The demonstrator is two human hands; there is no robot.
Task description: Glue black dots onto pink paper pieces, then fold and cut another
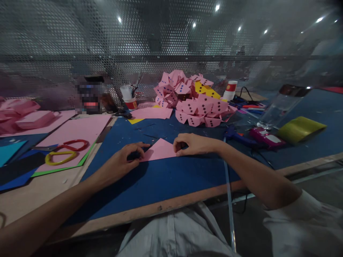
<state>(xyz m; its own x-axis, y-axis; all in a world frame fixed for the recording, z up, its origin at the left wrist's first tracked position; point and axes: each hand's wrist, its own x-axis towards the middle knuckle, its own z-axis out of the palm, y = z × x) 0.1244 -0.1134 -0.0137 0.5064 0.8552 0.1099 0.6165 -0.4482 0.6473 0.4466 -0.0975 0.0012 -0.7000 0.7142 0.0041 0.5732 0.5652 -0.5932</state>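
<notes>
A pink paper folded into a triangle [160,150] lies on the blue tabletop [171,182], its point facing away from me and its long straight edge toward me. My left hand [132,155] pinches the left corner between thumb and fingers. At the right corner, my right hand [191,144] has its thumb and curled fingertips closed on the paper. Just beyond are folded pink paper shapes with dark dots [205,110], heaped with a yellow piece [206,89] among them. Flat pink sheets [152,113] lie behind the triangle.
On the left, scissors with red and yellow handles [66,151] rest on pink sheets [93,128]. A blue glue gun [242,138], magenta device [266,138], yellow tape roll [301,130] and clear bottle [281,107] are on the right. Paper cups [131,103] stand behind, before a perforated metal screen [166,39].
</notes>
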